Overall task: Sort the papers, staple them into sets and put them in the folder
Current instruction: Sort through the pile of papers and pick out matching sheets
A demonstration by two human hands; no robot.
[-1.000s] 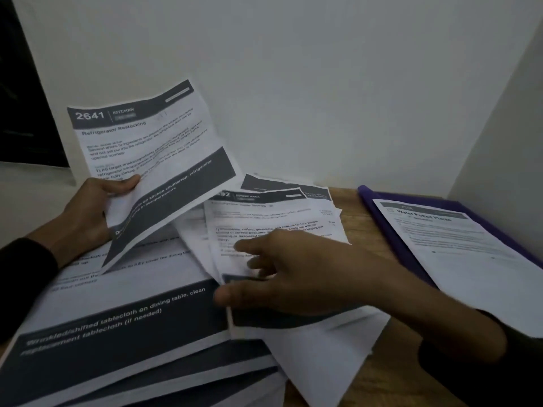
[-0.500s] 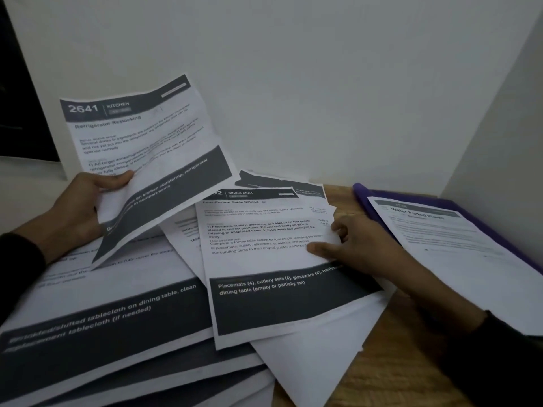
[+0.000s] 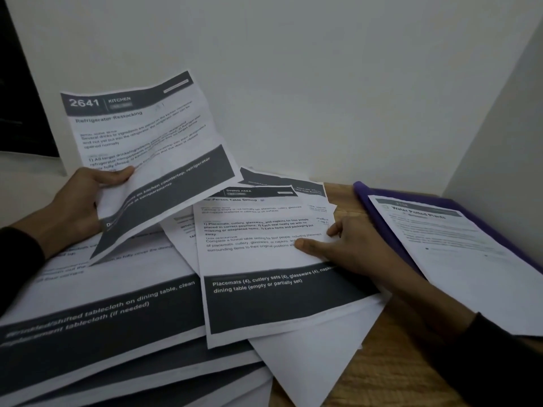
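Left hand (image 3: pixel 78 205) grips a white printed sheet headed "2641 KITCHEN / Refrigerator Restocking" (image 3: pixel 147 151) by its lower left edge, thumb curled over the front, fingers behind; sheet is raised off the pile, tilted, top leaning toward the wall, slightly curled, dark grey band across its lower part. Black sleeve on that wrist. Right hand (image 3: pixel 349 245) pinches the right edge of a white printed sheet headed "DINING AREA / Four-Person Table Setting" (image 3: pixel 264 259), thumb pressed flat on top of the text, fingers bent at the edge and seemingly tucked under; can't tell how many sheets are in the pinch. This sheet lies on top of the loose spread of white papers (image 3: pixel 308 362), with a dark grey band reading "Placemats (4), cutlery sets (4), glassware (4)…". Under it more sheets fan out, some flipped or rotated, corners sticking out at the far side. Nearer left, a thick overlapping stack of printed sheets with dark bands (image 3: pixel 102 318), top one mentioning a tablecloth on a dining table, partly under the raised sheet. All papers sit on a brown wooden tabletop (image 3: pixel 396 377). To the right, just beside the right hand, an open purple plastic folder (image 3: pixel 370 198) lies flat by the side wall, with a white printed sheet headed "Water Potted Plants" (image 3: pixel 470 259) on it. No stapler in view. White wall (image 3: pixel 323 83) behind, corner at right.
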